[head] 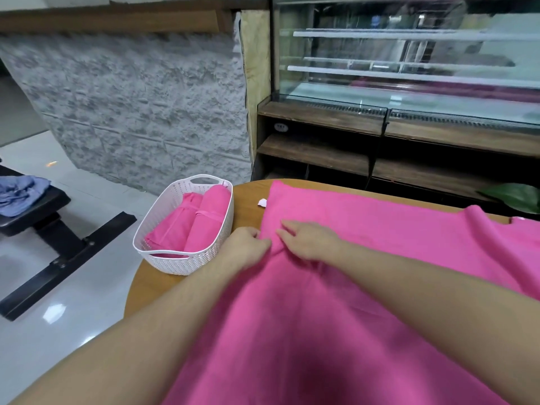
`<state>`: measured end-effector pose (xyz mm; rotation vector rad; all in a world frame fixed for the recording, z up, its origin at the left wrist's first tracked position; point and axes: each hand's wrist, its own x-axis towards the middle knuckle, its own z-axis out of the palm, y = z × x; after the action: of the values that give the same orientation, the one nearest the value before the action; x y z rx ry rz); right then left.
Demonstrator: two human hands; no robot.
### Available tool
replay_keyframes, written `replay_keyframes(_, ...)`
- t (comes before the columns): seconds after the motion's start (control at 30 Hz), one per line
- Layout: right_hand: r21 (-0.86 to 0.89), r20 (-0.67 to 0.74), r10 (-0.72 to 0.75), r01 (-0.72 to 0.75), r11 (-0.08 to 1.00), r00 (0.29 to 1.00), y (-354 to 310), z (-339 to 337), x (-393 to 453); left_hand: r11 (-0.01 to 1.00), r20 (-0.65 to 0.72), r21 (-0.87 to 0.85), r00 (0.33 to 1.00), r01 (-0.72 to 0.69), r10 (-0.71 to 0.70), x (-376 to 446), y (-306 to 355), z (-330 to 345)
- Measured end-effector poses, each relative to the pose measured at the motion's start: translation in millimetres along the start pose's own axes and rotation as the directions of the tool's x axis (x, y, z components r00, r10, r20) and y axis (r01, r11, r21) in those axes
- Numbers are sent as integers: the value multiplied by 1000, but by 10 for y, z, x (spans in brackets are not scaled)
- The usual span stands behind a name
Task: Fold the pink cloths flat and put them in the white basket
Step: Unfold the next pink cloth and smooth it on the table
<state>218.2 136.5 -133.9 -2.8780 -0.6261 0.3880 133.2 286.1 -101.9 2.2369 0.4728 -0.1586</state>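
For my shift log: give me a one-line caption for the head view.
Left hand pinches the spread pink cloth while right hand rests on it; white basket alongside holds folded cloths.

Even indoor light; glare on floor tiles [55,312]; motion blur throughout; wide-angle edge warp.

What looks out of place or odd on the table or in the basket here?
The pink cloths in the white basket look rolled, not folded flat. A small white scrap lies on the wooden table beside the spread pink cloth.
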Motion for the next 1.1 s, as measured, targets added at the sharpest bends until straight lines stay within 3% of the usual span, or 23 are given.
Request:
replay_keyframes(0.07, -11, 117, 49, -48, 999, 992, -35, 19, 5, 999, 82, -8, 996, 40, -39, -84, -38, -34)
replay_keyframes(0.23, -35, 107, 54, -50, 998, 993, -77, -61, 55, 986, 146, 164, 989, -28, 4, -322, -171, -188)
replay_keyframes(0.3, -50, 123, 53, -48, 998, 991, -104, -96, 77, 1000, 160, 17, 987, -2, -1, -383, -242, -250)
replay_keyframes(0.4, -93, 120, 67, -56, 994, 990, -139, -108, 84, 959, 239, -241, 967, 149, -91, -523, -296, -360)
replay_keyframes(0.53, -150, 96, 90, -74, 986, 991, -165, -107, 73, 885, 510, -314, 847, 344, -148, -665, -429, -455)
replay_keyframes(0.7, -144, 77, 95, -84, 986, 992, -207, -102, 78, 889, 520, -377, 853, 260, -29, -809, -635, -481)
replay_keyframes(0.8, -146, 81, 106, -94, 985, 991, -234, -112, 68, 803, 605, -466, 796, 371, -17, -882, -798, -522)
replay_keyframes(0.93, -130, 73, 111, -101, 986, 991, -247, -127, 63, 803, 678, -414, 734, 428, -42, -929, -926, -622)
replay_keyframes(1.1, -55, 70, 94, -91, 994, 993, -204, 6, 45, 874, 664, -311, 744, 372, -80, -979, -875, -652)
